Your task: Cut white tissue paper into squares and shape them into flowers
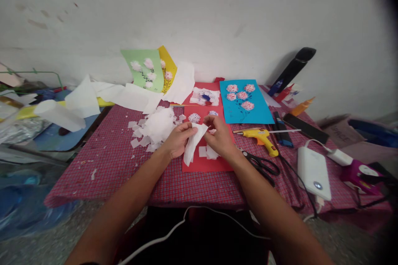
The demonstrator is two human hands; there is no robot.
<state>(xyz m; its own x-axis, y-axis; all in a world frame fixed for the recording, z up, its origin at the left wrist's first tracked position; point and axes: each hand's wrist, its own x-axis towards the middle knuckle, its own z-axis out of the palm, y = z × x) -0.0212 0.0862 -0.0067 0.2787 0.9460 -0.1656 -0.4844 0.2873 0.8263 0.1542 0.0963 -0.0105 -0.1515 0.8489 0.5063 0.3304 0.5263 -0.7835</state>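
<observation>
A folded strip of white tissue paper [193, 143] hangs between my two hands, above a red sheet of card [207, 167]. My left hand [180, 138] is closed on its left side, thumb on top. At its upper right corner, the fingers of my right hand [219, 134] pinch the paper. Beneath the hands, white paper squares [209, 152] lie on the red card. Farther up it is a speckled white paper flower [194, 118], with a second flower [213, 113] partly hidden behind my right hand. A heap of white tissue pieces [159, 126] lies left of my hands.
To the right are a yellow glue gun [263, 137], black scissors [261, 165], a white power bank [314, 172] and a blue flower card [246, 103]. A paint-stained tissue [204, 97] lies at the back. Green [144, 70] and yellow flower cards lean against the wall.
</observation>
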